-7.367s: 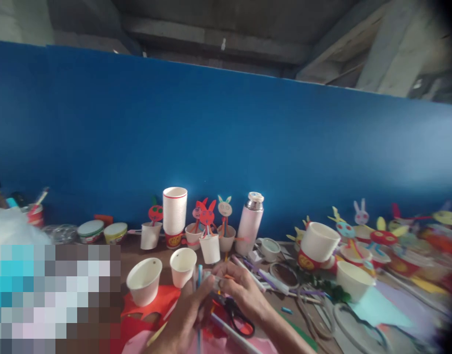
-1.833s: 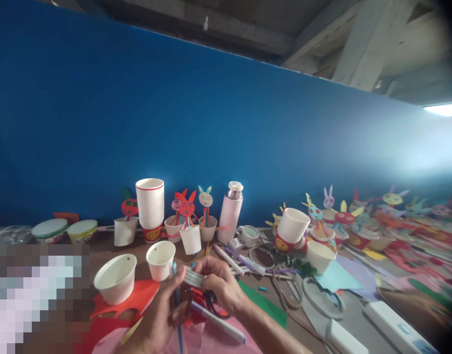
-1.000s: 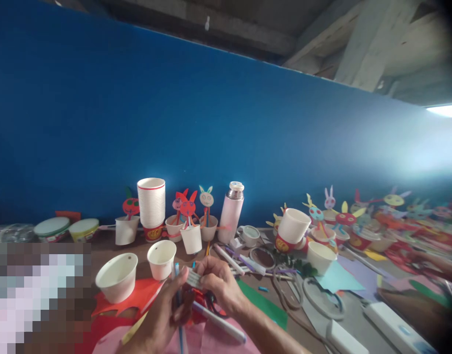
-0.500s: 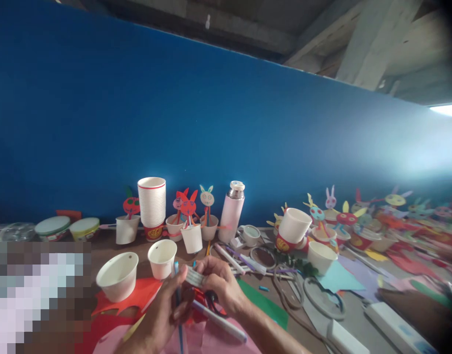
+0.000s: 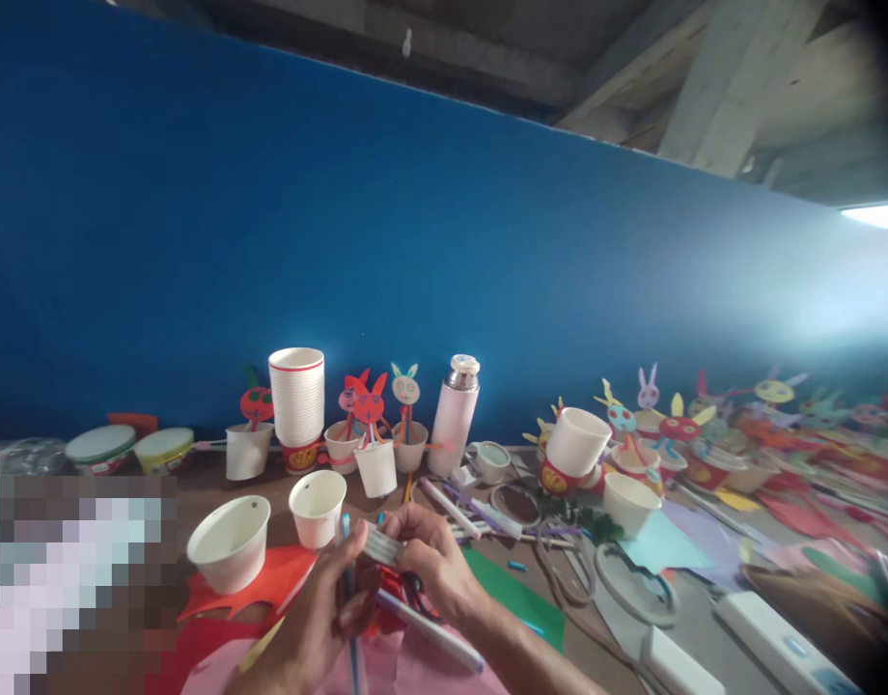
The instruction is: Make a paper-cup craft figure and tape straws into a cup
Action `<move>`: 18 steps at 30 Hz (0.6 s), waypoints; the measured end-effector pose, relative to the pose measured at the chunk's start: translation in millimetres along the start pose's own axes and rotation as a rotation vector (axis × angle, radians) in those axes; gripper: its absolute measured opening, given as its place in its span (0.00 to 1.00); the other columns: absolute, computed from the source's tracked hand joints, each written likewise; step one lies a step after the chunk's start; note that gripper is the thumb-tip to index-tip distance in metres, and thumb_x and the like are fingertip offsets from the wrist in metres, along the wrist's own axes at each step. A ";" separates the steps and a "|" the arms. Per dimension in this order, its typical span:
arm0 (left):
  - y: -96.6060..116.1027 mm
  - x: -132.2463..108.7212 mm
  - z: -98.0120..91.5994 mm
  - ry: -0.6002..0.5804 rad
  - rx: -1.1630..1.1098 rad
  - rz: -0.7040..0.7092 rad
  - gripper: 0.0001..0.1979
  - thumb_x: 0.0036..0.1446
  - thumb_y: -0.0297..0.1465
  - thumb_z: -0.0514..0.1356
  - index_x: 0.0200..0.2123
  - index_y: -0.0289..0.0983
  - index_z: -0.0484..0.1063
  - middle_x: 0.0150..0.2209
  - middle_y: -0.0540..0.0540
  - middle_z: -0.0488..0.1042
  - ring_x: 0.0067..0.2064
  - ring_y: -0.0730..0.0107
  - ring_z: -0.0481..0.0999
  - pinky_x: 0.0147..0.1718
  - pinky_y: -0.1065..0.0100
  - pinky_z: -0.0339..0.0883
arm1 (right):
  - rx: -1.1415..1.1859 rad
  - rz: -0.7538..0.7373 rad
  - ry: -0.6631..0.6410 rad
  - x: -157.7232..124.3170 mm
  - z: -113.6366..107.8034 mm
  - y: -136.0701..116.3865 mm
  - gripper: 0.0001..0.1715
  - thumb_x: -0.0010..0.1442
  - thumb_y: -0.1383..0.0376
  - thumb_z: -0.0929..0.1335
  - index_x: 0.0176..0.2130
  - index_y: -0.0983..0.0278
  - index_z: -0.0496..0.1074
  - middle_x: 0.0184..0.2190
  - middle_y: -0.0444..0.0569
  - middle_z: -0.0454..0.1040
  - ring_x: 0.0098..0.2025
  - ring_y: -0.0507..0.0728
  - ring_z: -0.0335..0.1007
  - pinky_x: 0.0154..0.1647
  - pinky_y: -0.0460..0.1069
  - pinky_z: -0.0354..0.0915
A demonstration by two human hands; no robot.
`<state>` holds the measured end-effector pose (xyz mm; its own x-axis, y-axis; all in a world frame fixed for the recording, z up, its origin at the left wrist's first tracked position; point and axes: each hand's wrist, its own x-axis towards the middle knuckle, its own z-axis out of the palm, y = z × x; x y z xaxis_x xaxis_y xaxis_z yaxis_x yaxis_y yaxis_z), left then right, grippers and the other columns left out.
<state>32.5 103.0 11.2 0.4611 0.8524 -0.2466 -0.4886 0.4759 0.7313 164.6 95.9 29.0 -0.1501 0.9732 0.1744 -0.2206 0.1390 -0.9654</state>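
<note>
over pink paper [image 5: 415, 668] — left hand [image 5: 320, 606], right hand [image 5: 433, 562] pinching pale strip [image 5: 381, 547]

Ceiling [image 5: 487, 43] dim, strong glare on right of blue partition [image 5: 415, 241], far-right paper rabbits [image 5: 779, 391] blurred, lower-left corner pixelated.

Both my bare hands are close together over the brown table [image 5: 277, 492], well short of its far edge. My left hand [image 5: 326, 598] has its thumb extended forward and fingers curled inward. My right hand [image 5: 433, 560], knuckles up, pinches between thumb and fingers; its bare right forearm [image 5: 523, 637] slants back rightward.
</note>
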 end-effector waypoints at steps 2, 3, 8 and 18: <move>0.4 -0.6 0.8 -0.006 -0.010 -0.003 0.20 0.50 0.45 0.59 0.17 0.36 0.61 0.07 0.60 0.52 0.10 0.86 0.46 0.11 0.79 0.43 | 0.024 0.011 -0.009 0.3 -0.4 1.9 0.08 0.38 0.71 0.61 0.25 0.67 0.65 0.20 0.42 0.64 0.23 0.49 0.55 0.24 0.43 0.52; 0.4 -1.0 1.2 0.001 -0.011 -0.004 0.21 0.49 0.45 0.60 0.17 0.36 0.61 0.07 0.60 0.52 0.10 0.86 0.47 0.11 0.79 0.43 | 0.033 0.018 -0.016 0.5 -0.5 2.9 0.08 0.38 0.71 0.62 0.26 0.67 0.65 0.20 0.43 0.64 0.23 0.49 0.55 0.24 0.43 0.52; -0.1 -2.5 2.0 0.135 -0.019 -0.007 0.19 0.44 0.43 0.64 0.21 0.36 0.61 0.11 0.59 0.60 0.11 0.85 0.56 0.11 0.81 0.49 | -0.008 0.008 -0.008 0.2 1.1 7.1 0.06 0.43 0.66 0.66 0.26 0.65 0.62 0.20 0.41 0.62 0.22 0.48 0.54 0.23 0.43 0.51; 0.1 0.8 0.4 0.036 -0.038 0.002 0.19 0.48 0.44 0.61 0.18 0.36 0.62 0.07 0.61 0.53 0.09 0.87 0.47 0.10 0.80 0.46 | -0.134 -0.010 -0.022 -0.7 -3.8 10.1 0.06 0.45 0.67 0.66 0.27 0.65 0.63 0.22 0.42 0.63 0.24 0.50 0.57 0.24 0.43 0.54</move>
<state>33.1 103.7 11.4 0.4333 0.8603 -0.2685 -0.5177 0.4815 0.7073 166.1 97.3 18.4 -0.1696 0.9676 0.1872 -0.0916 0.1737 -0.9805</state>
